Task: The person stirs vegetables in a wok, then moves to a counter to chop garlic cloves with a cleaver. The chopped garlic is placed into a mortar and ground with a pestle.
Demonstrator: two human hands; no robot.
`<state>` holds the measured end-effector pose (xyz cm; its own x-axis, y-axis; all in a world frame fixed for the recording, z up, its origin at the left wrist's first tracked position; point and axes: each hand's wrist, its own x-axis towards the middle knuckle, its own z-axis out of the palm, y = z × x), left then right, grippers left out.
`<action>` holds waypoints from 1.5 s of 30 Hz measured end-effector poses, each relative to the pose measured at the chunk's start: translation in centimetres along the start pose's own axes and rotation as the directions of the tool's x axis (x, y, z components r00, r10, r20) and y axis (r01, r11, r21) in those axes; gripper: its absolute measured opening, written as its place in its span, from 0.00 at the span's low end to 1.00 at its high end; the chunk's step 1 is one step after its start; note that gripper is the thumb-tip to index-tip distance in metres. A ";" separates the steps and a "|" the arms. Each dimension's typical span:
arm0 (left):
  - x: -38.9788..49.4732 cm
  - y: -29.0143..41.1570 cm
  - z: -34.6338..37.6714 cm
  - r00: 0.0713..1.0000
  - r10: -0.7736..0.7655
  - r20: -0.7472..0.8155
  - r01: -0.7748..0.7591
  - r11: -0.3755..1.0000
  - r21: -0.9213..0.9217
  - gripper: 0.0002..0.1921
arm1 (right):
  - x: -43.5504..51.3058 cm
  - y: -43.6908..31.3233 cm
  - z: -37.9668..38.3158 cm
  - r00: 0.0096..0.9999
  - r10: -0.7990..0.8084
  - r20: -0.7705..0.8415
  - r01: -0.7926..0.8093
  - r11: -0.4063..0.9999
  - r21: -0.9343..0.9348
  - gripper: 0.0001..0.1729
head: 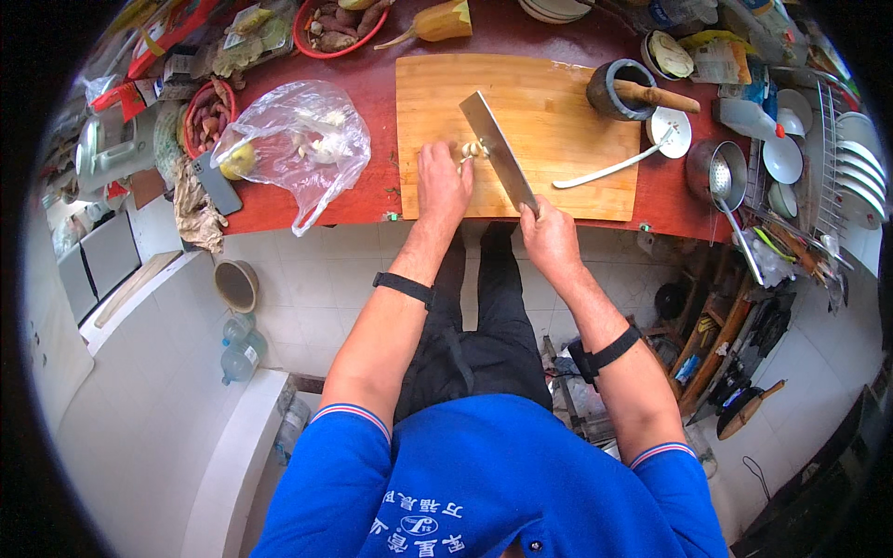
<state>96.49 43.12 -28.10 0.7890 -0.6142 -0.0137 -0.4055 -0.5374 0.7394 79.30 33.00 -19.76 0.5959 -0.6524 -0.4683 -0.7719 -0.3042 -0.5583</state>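
Observation:
My right hand [550, 234] grips the handle of a broad-bladed kitchen cleaver [499, 150], its blade slanting away to the upper left over a wooden cutting board [509, 77]. Several pale garlic cloves [474, 149] lie on the board by the left side of the blade. Beside them, my left hand [444, 183] has its fingers bent down towards the board, the thumb close to the cloves. Whether its fingertips hold a clove is hidden. Left of the board, a clear plastic bag [300, 146] contains pale garlic.
At the board's right stand a stone mortar [605, 91] with a wooden pestle [656, 95], a white ladle-type spoon [614, 169] and a metal pot [698, 171]. A cut squash [439, 21] and red baskets of sweet potatoes [340, 53] lie behind. A phone [216, 185] rests near the left edge.

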 end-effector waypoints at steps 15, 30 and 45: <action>0.6 0.4 0.0 0.999 -0.049 0.025 0.045 0.992 0.116 0.12 | 0.6 -0.6 -2.2 0.993 -0.120 0.012 0.120 0.980 -0.156 0.12; 0.4 1.7 -0.1 0.995 -0.096 0.019 0.092 0.984 0.153 0.17 | 1.8 -1.0 -3.0 0.983 -0.147 0.108 0.170 0.952 -0.255 0.11; 0.2 1.1 0.1 0.999 -0.047 -0.023 0.049 0.992 0.114 0.17 | 1.2 -0.7 -2.2 0.989 -0.137 0.059 0.144 0.981 -0.133 0.11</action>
<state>96.13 42.37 -27.41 0.8175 -0.5750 -0.0333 -0.4160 -0.6295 0.6563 80.12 30.89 -18.44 0.7078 -0.5626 -0.4272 -0.7009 -0.4841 -0.5238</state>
